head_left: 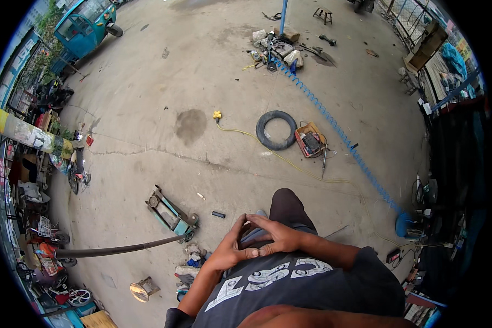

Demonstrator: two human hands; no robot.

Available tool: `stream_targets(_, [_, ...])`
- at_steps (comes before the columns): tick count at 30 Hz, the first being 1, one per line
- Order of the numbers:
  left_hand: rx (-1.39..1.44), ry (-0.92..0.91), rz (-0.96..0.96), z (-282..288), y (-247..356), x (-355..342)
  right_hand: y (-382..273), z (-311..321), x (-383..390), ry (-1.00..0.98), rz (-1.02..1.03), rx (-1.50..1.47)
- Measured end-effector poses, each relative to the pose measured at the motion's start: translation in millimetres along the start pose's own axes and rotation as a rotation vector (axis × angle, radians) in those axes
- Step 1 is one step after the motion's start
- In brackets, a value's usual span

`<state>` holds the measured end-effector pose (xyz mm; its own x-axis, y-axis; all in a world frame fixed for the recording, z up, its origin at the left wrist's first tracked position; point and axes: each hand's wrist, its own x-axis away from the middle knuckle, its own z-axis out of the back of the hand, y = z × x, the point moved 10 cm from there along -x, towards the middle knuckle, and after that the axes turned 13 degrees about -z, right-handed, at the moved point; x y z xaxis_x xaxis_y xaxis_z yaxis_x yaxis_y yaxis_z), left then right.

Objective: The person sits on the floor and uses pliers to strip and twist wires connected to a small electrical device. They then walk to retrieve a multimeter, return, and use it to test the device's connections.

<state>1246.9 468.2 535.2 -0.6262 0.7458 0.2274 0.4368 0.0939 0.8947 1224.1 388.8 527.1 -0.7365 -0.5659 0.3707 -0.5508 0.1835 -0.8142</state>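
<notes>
My left hand (230, 247) and my right hand (280, 236) meet in front of my dark printed shirt (257, 295). Their fingertips and thumbs touch, leaving a gap between the palms. Both sets of fingers are stretched out and hold nothing. Left of my left hand a green floor jack (172, 216) rests on the concrete, its long dark handle (115, 249) reaching toward the left. Between jack and hands lies a short black cylinder (218, 214). My bent knee (286, 206) rises just beyond my right hand.
Ahead lie a black tyre tube (264, 122), a tool box (310, 138) and a yellow cord (290, 162). A coiled blue hose (333, 123) crosses the right side. A small round-topped stool (142, 291) stands lower left. Stones (281, 50) surround a blue pole (283, 16).
</notes>
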Motion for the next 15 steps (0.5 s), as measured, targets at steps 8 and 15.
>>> stream_targets(8, [0.05, 0.08, -0.023, 80.6, 62.1, -173.7, -103.2, 139.6, -111.3, 0.014, -0.029, 0.086])
stream_targets(15, [0.088, 0.113, -0.045, 147.3, 135.1, -319.9, -215.6, 252.6, -200.4, -0.006, -0.023, 0.101])
